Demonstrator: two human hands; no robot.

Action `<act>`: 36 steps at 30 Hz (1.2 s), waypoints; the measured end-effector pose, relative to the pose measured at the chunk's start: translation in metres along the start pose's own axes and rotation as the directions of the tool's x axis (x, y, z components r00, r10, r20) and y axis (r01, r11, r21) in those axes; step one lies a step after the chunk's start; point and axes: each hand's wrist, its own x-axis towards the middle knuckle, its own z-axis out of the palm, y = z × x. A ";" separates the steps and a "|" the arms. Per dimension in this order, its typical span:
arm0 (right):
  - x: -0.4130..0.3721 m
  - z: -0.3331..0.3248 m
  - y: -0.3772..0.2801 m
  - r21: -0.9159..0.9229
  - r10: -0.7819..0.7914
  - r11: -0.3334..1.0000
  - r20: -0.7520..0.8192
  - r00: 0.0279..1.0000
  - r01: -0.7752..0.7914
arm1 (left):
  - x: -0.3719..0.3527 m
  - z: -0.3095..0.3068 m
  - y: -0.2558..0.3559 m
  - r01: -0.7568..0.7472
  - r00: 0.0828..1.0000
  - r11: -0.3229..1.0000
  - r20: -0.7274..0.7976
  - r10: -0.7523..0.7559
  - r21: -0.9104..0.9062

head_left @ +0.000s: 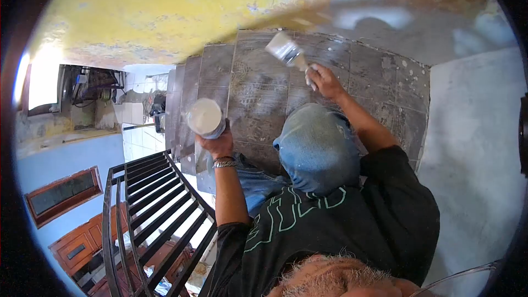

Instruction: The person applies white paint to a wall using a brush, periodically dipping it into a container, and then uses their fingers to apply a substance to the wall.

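My left hand (218,144) is wrapped round a round container (205,118) filled with a pale, creamy substance. On the right, my right hand (325,81) grips the handle of a wide paintbrush (286,49), whose bristles are coated with white. The brush is above the dark tiled floor, near the foot of the yellow, patchy wall (154,11). Brush and container are well apart. My bent knee (316,146), in blue jeans, shows below and between the two hands.
Black metal railing (159,198) stands at the lower left. Tiled steps (190,82) drop away on the left towards a white-tiled floor (144,146). A pale wall (478,148) rises on the right. Wooden furniture (82,242) shows beyond the railing.
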 end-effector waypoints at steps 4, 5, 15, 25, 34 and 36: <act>0.027 -0.011 0.052 0.554 0.319 0.827 -0.326 0.890 -0.093 | -0.016 -0.018 0.020 -0.015 1.000 0.999 0.014 0.015 0.030; 0.037 -0.017 0.070 0.639 0.377 0.767 -0.376 0.846 -0.058 | -0.023 -0.021 0.026 -0.040 0.999 0.999 -0.023 0.040 0.027; 0.033 -0.038 0.049 0.755 0.438 0.655 -0.414 0.798 0.032 | -0.045 -0.104 0.064 -0.089 0.990 0.995 -0.112 0.082 -0.052; 0.064 -0.066 0.006 0.689 0.356 0.722 -0.444 0.822 0.059 | -0.053 -0.104 0.050 -0.158 0.980 0.983 -0.104 0.167 0.095; 0.044 -0.025 0.064 0.715 0.528 0.687 -0.369 0.764 -0.129 | -0.041 -0.130 0.052 -0.116 0.990 0.988 -0.072 0.124 0.101; 0.056 -0.026 0.092 0.717 0.519 0.689 -0.383 0.764 -0.109 | -0.045 -0.120 0.052 -0.122 0.987 0.988 -0.092 0.130 0.092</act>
